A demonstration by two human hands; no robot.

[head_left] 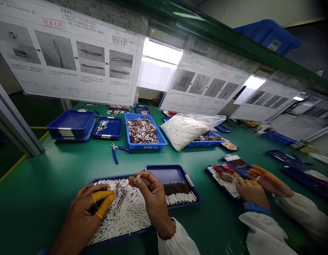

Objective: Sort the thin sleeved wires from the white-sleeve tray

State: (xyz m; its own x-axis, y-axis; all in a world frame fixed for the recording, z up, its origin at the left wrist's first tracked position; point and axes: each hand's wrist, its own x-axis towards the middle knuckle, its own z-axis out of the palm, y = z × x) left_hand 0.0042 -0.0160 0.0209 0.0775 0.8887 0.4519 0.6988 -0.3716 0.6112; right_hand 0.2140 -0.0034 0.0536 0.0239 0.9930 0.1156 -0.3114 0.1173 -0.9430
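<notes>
Right hand (152,202) pinches a short white tube (137,178) between thumb and forefinger: a narrow grip, with the tube's end showing past the fingertips. Left hand (81,219) is curled shut around a bunch of dark wires (96,209), with yellow finger cots (104,204) on two digits. Both hands are over the near edge of the green workbench (36,205), above a blue tray (108,179) heaped with loose white tubes (124,219). Thin coloured wires (120,191) rise from the heap beside the left hand.

Just right of that, a second blue tray (164,168) holds a neat bank of red, green and dark wires with white ends (180,194). Farther up the bench, blue-handled pliers (115,150) lie open on the bare green top. Behind them sits a blue tray of red-and-silver wire pieces (142,131), then a clear plastic bag of white tubes (185,131) slumped against another tray.

Toward the right edge, a co-worker's hands (259,184), with orange finger cots, work over a tray of wires (224,180). Printed instruction sheets (65,49) with step photos hang above the far side of the bench.
</notes>
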